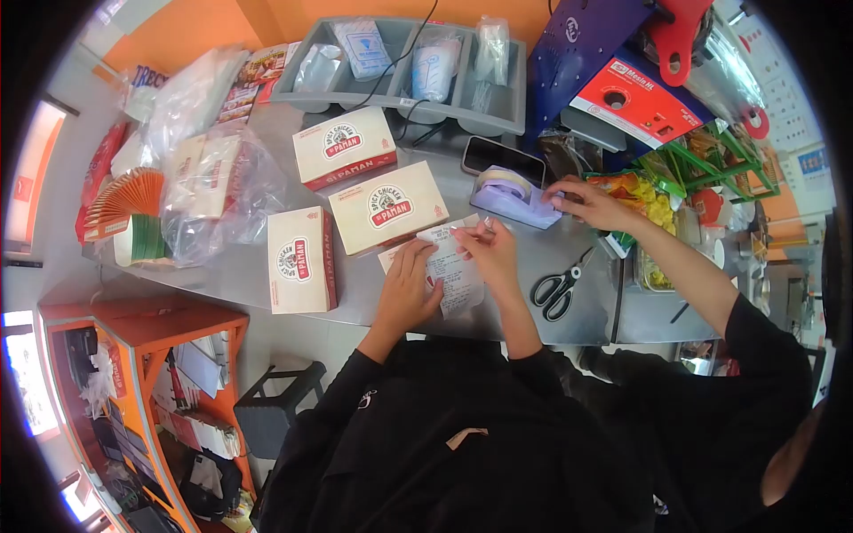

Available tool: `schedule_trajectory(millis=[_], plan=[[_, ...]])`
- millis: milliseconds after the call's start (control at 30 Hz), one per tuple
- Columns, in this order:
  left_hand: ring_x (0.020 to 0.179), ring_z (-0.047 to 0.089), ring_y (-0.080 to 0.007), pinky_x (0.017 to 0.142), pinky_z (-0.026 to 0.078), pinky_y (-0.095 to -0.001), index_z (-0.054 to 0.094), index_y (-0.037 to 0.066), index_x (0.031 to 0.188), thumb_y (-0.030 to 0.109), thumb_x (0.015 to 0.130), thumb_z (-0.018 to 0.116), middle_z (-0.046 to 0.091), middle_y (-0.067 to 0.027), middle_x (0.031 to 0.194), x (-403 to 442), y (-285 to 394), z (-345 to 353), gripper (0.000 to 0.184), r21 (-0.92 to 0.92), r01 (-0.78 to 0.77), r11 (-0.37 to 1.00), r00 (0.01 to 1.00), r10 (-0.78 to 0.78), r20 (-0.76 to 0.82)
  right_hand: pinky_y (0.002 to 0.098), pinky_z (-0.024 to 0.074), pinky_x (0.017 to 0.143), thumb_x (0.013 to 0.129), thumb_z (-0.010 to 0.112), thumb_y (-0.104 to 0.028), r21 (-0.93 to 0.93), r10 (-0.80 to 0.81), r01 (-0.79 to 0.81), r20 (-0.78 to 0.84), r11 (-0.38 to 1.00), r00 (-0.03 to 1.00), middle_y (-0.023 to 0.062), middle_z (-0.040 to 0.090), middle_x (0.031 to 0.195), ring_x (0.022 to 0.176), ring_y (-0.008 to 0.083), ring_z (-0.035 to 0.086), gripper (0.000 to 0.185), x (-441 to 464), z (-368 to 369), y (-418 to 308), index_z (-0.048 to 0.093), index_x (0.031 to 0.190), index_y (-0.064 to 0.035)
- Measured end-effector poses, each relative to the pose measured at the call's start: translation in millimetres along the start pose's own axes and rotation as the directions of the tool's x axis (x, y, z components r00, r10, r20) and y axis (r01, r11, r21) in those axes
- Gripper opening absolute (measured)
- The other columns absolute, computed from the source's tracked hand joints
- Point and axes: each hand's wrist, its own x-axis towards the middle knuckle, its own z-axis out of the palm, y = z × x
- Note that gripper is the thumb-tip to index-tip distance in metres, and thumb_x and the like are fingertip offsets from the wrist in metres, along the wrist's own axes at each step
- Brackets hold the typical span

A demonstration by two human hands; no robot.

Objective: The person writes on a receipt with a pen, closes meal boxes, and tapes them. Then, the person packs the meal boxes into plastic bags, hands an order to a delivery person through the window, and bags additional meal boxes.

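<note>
A long printed receipt (458,282) lies over a cream box (387,258), which my hands and the paper mostly cover. My left hand (409,286) holds the receipt's left side, with its fingers bent over the paper and the box. On the upper right part of the receipt, my right hand (494,258) pinches with thumb and forefinger; a small pale bit at its fingertips is too small to name. Just beyond, a lilac tape dispenser (515,206) carries a roll of tape. Black-handled scissors (560,289) rest to the right of my right hand.
A co-worker's hand (593,204) reaches in from the right and touches the tape dispenser. Three printed chicken boxes (386,206) stand to the left. A phone (503,160) lies behind the dispenser. At the back sits a grey divided tray (400,99) with plastic packets, beside a blue machine (569,53).
</note>
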Motion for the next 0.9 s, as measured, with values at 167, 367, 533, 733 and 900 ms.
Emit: schedule_trajectory(millis=[167, 367, 533, 733, 900], plan=[[0.117, 0.043, -0.0376, 0.099, 0.036, -0.0440, 0.047, -0.001, 0.117, 0.009, 0.068, 0.064, 0.045, -0.0183, 0.120, 1, 3, -2, 0.053, 0.000, 0.016, 1.000, 1.000, -0.016, 0.012, 0.0218, 0.0442, 0.045, 0.081, 0.067, -0.003, -0.056, -0.110, 0.103, -0.157, 0.993, 0.981, 0.0138, 0.068, 0.085, 0.056, 0.0132, 0.063, 0.028, 7, 17, 20, 0.040, 0.080, -0.0069], [0.117, 0.042, -0.0374, 0.100, 0.034, -0.0448, 0.046, 0.002, 0.121, 0.015, 0.066, 0.066, 0.045, -0.0176, 0.121, -10, -1, 3, 0.060, 0.042, -0.020, 0.999, 1.000, 0.019, 0.009, 0.0224, 0.0405, 0.037, 0.080, 0.068, -0.003, -0.021, -0.019, 0.016, -0.185, 1.000, 0.983, 0.0151, 0.068, 0.085, 0.046, 0.0134, 0.059, 0.029, 2, 21, 13, 0.039, 0.079, -0.0054], [0.117, 0.041, -0.0364, 0.099, 0.035, -0.0446, 0.045, 0.002, 0.123, 0.022, 0.061, 0.069, 0.045, -0.0164, 0.120, -6, -1, 4, 0.070, 0.045, 0.021, 0.999, 1.000, -0.021, 0.004, 0.0223, 0.0391, 0.035, 0.079, 0.068, -0.002, -0.302, -0.172, 0.104, -0.209, 0.947, 0.963, 0.0149, 0.068, 0.097, 0.044, 0.0116, 0.056, 0.028, -5, 32, 17, 0.040, 0.082, -0.0051], [0.111, 0.040, -0.0338, 0.095, 0.035, -0.0438, 0.040, 0.003, 0.130, 0.033, 0.051, 0.073, 0.046, -0.0149, 0.115, 19, -6, -11, 0.090, 0.086, -0.034, 0.996, 0.987, 0.020, 0.160, 0.0224, 0.0391, 0.036, 0.080, 0.067, -0.003, -0.296, -0.222, 0.154, -0.213, 0.943, 0.952, 0.0146, 0.065, 0.109, 0.047, 0.0085, 0.055, 0.026, -6, 33, 12, 0.042, 0.087, -0.0042], [0.107, 0.041, -0.0333, 0.092, 0.035, -0.0418, 0.039, 0.002, 0.131, 0.039, 0.047, 0.075, 0.045, -0.0144, 0.113, 28, -12, -8, 0.099, 0.161, -0.054, 0.986, 0.972, 0.015, 0.235, 0.0203, 0.0393, 0.040, 0.087, 0.062, -0.010, -0.118, -0.149, 0.139, -0.083, 0.983, 0.985, 0.0082, 0.066, 0.099, 0.052, 0.0057, 0.054, 0.016, -13, 10, -6, 0.050, 0.094, -0.0023]])
